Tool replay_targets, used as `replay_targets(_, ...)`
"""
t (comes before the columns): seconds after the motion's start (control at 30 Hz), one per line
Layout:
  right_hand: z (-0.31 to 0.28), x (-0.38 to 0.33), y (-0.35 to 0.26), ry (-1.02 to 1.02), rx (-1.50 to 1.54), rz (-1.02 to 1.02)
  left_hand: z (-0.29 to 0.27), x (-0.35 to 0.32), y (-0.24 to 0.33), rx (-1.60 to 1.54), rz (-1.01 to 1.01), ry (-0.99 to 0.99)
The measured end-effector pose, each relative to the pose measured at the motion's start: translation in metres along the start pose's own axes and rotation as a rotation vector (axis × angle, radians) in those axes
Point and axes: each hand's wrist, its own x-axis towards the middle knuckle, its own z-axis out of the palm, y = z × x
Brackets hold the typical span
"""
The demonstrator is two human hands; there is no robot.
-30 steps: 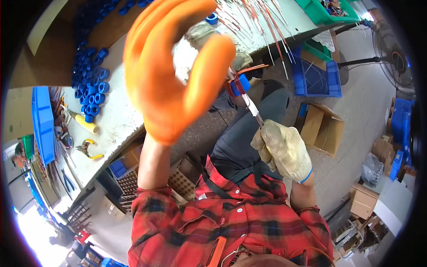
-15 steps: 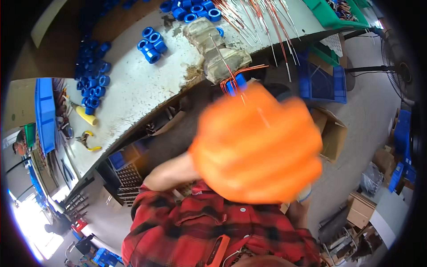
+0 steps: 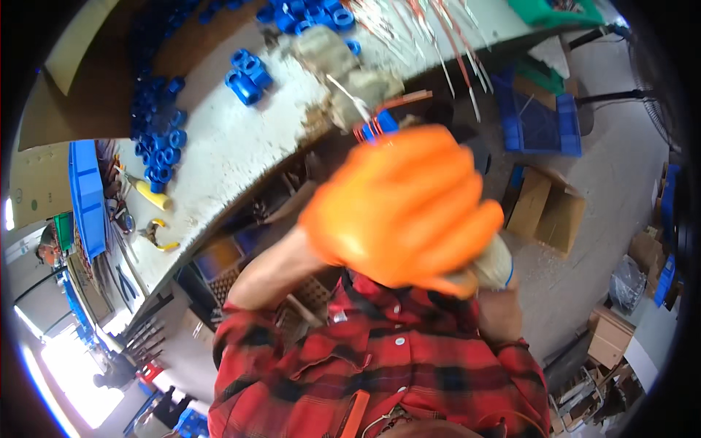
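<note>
My left hand [image 3: 401,204], in an orange glove, fills the middle of the view close to the camera. Its fingers are curled around the cream glove of my right hand [image 3: 493,264]. Most of my right hand is hidden behind it, so what it holds cannot be seen. Just above the orange glove, at the edge of the workbench [image 3: 241,146], a small blue piece with red wires [image 3: 380,125] pokes out. A lumpy grey cloth [image 3: 343,69] lies on the bench behind it.
Several blue plastic rings [image 3: 247,80] are scattered on the bench, with more in a pile [image 3: 157,142]. A yellow-handled tool [image 3: 150,196] and pliers [image 3: 157,235] lie at its left. Thin wires [image 3: 438,29] lie at the far right. A blue crate [image 3: 540,124] and cardboard box [image 3: 544,212] stand on the floor.
My left hand came down from an open, raised pose near the bench and now covers my right hand. The blue-handled tool in my right hand is no longer visible.
</note>
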Motion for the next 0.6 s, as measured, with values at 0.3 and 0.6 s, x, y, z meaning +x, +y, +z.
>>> replay_targets(0.3,-0.029,-0.045,0.097,0.206,-0.190,-0.353,0.065,-0.015,0.073,-0.254,0.004,0.253)
replay_targets(0.6,-0.023,-0.043,0.003,0.280,-0.542,-0.031,-0.031,-0.013,0.025,0.206,-0.495,0.351)
